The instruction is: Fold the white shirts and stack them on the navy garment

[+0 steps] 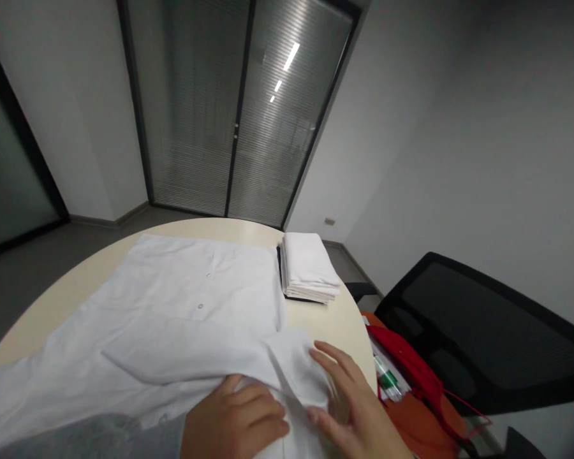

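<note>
A white garment with round snap-like fasteners lies spread over the table, its near part folded over in a loose, wrinkled flap. My left hand is at the near edge of the cloth, its fingers curled and closed on the fabric. To its right, my right hand touches the folded corner, with thumb and fingers apart around a bulge of the cloth. The palm side of both hands is hidden.
A stack of folded white cloth sits at the round table's right edge. Beyond it stands a black mesh chair. Another seat, orange, bears a red item and a clear plastic package. Glass partitions rise behind.
</note>
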